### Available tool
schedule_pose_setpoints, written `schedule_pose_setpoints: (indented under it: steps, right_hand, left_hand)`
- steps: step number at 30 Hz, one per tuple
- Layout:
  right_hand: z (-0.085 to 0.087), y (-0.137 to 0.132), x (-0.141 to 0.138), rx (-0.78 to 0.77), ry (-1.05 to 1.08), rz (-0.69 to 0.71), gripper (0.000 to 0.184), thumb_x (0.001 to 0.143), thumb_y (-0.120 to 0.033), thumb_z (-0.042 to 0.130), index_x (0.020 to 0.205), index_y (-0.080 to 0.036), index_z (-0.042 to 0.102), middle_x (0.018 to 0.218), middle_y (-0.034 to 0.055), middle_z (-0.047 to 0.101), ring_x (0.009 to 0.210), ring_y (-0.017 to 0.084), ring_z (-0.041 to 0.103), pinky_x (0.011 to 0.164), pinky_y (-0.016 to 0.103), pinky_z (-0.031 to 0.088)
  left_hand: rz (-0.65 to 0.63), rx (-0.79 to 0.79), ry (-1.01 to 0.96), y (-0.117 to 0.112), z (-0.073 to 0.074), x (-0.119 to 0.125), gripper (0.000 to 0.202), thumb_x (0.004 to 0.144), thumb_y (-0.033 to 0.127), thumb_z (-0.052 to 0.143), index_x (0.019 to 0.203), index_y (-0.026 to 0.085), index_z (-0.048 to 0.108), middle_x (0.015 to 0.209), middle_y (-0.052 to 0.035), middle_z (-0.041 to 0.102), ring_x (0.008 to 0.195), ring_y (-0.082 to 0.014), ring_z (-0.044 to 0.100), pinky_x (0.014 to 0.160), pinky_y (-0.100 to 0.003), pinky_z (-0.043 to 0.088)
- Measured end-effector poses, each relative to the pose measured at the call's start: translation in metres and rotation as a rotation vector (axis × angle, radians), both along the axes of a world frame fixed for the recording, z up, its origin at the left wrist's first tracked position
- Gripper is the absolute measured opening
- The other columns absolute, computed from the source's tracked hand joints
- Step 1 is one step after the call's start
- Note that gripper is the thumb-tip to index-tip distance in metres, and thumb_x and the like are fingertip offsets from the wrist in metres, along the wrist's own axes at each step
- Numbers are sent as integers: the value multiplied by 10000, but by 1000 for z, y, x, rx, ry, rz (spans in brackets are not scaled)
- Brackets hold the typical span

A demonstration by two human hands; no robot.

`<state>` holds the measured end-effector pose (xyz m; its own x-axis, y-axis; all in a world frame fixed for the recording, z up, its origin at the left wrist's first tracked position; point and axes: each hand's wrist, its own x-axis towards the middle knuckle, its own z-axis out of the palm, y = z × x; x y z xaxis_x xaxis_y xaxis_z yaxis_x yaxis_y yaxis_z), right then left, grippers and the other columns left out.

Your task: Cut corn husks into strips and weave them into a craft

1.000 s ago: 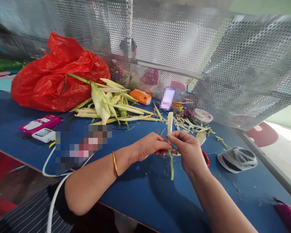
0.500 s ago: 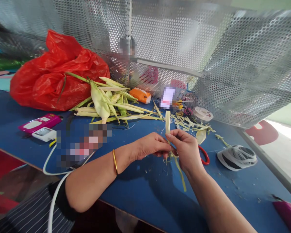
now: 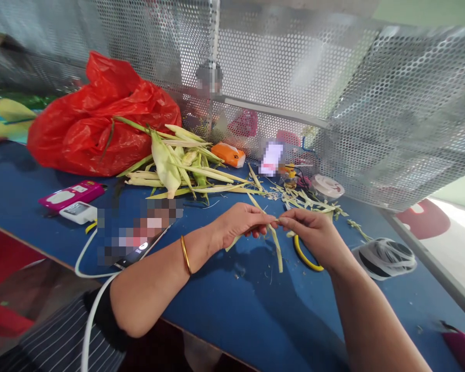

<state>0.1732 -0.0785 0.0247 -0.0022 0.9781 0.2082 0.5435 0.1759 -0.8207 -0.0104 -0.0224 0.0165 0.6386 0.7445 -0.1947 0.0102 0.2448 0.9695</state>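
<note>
My left hand (image 3: 245,223) is closed in a pinch on pale green corn husk strips (image 3: 277,250); their ends poke out above and below the fingers. My right hand (image 3: 312,230) pinches with thumb and forefinger right beside the left fingertips. What lies in that pinch is too small to make out, perhaps thread or a husk end. Under the right hand, a yellow looped handle (image 3: 307,258), like that of scissors, shows on the blue table (image 3: 225,320). Beyond both hands lie cut husk pieces (image 3: 302,199).
A heap of corn husks (image 3: 166,165) leans against a red plastic bag (image 3: 85,129). A phone (image 3: 147,248), a magenta case (image 3: 73,196) and a white cable (image 3: 91,310) lie left. A wrapped roll (image 3: 385,258), a white spool (image 3: 327,187) and an orange tissue pack (image 3: 228,154) stand around; perforated metal panels (image 3: 271,67) rise behind.
My right hand has let go of the upright husk strip and now pinches beside the left fingertips. The strips have tilted in the left hand. The yellow handle has come into view.
</note>
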Motion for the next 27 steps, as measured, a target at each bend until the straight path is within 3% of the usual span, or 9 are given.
schedule_pose_setpoints:
  steps: [6, 8, 12, 14, 16, 22, 27]
  right_hand:
    - [-9, 3, -3, 181, -177, -131, 245, 839, -371, 596, 679, -197, 662, 639, -7, 634, 624, 158, 554, 621, 284, 401]
    - [-9, 3, -6, 286, -275, -174, 228, 866, -339, 576, 709, -200, 665, 699, 9, 670, 678, 175, 598, 671, 302, 426]
    - [-4, -5, -15, 637, -524, -351, 177, 902, -306, 568, 963, -205, 700, 1022, 86, 705, 974, 251, 629, 916, 412, 400]
    - [-2, -11, -20, 732, -541, -444, 164, 914, -298, 564, 924, -203, 698, 961, 80, 703, 925, 240, 632, 893, 400, 401]
    - [-3, -14, -26, 675, -470, -440, 198, 923, -306, 557, 807, -212, 688, 823, 43, 691, 793, 204, 631, 796, 350, 418]
    - [-21, -7, -44, 200, -50, -222, 234, 870, -398, 604, 793, -201, 702, 770, 15, 681, 712, 177, 604, 680, 288, 425]
    - [-25, -6, -49, 166, 78, -213, 257, 843, -388, 604, 685, -188, 646, 669, -10, 618, 662, 157, 546, 620, 264, 381]
  left_hand:
    - [-68, -53, -5, -1, -1, 1, 257, 646, 379, 767, 716, 133, 742, 545, 0, 596, 502, -85, 486, 539, -246, 328]
    - [-52, -84, -29, 0, -2, 1, 231, 668, 344, 764, 733, 123, 742, 564, -10, 622, 512, -91, 518, 556, -245, 364]
    - [11, -162, -215, 3, -7, 2, 260, 734, 346, 751, 843, 110, 751, 737, -67, 712, 692, -139, 644, 738, -278, 474]
    - [35, -172, -327, 5, -10, 3, 268, 742, 338, 758, 883, 110, 750, 860, -98, 740, 820, -173, 676, 841, -304, 482]
    - [66, -147, -406, 6, -11, 4, 238, 737, 286, 768, 900, 114, 750, 921, -103, 744, 889, -175, 675, 891, -301, 475]
    - [113, -126, -462, 3, -8, 7, 157, 706, 234, 779, 817, 125, 755, 848, -81, 737, 855, -168, 683, 903, -297, 488]
    - [112, -120, -456, 1, -10, 9, 193, 660, 251, 818, 790, 120, 762, 824, -83, 735, 861, -178, 677, 914, -305, 479]
